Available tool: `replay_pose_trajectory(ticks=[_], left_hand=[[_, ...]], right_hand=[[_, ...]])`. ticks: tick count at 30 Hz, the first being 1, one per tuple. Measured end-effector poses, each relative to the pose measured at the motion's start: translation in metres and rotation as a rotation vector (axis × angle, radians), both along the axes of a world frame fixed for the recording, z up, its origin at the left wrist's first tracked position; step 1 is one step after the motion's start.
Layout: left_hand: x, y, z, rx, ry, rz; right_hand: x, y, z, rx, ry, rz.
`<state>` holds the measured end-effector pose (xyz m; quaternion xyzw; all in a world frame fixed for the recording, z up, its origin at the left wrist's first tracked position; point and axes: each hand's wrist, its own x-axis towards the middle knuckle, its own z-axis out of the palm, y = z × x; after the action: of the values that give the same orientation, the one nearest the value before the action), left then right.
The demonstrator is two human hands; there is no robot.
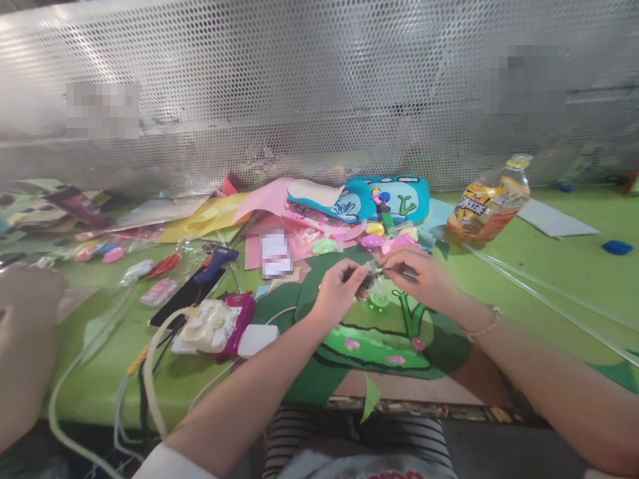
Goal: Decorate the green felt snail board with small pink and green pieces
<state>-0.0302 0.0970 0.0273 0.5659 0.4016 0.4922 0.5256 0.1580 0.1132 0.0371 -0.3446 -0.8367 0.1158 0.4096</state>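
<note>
My left hand [339, 287] and my right hand [417, 271] meet above a green craft picture [369, 349], fingers closed. Between them is a small clear plastic packet [370, 278] with something dark in it, pinched from both sides. Blur hides its exact contents. Below lies the picture, with dark outlines, a raised green sprout shape [413, 316] and pink bits on a bright green band. Just beyond my hands are small bagged lumps in purple [373, 241], yellow and pink.
Left of my arms are a power strip [212, 326] with cables, a white charger [258, 340], a blue glue gun [215, 264] and a black phone. A plastic bottle [492, 199] leans at the right. Blue craft pieces [422, 193] lie against a perforated metal screen. Another person's arm [30, 346] shows at left.
</note>
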Motion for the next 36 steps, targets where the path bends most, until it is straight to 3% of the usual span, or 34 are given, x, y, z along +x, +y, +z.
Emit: replay_pose_trajectory(ticks=[4,11,18,23,26,30,36], left_hand=[[0.001,0.002,0.0,-0.055,-0.104,0.054],[0.001,0.002,-0.001,-0.086,-0.076,0.027],[0.0,-0.002,0.003,-0.071,0.011,0.0],[0.0,0.0,0.002,-0.089,-0.05,0.048],[0.001,0.002,-0.001,-0.113,-0.116,0.058],[0.003,0.004,-0.002,-0.173,-0.183,0.078],[0.003,0.003,-0.001,-0.191,-0.187,0.055]], right_hand=[[0.001,0.003,-0.003,-0.158,0.079,-0.076],[-0.008,-0.004,0.005,-0.036,-0.12,0.025],[-0.004,-0.002,0.0,-0.047,-0.182,0.062],[0.002,0.002,0.006,-0.188,0.043,-0.148],[0.004,0.003,0.009,-0.332,0.221,-0.179],[0.002,0.002,0.009,-0.409,0.163,-0.112],[0.004,0.003,0.006,-0.36,0.073,-0.1]])
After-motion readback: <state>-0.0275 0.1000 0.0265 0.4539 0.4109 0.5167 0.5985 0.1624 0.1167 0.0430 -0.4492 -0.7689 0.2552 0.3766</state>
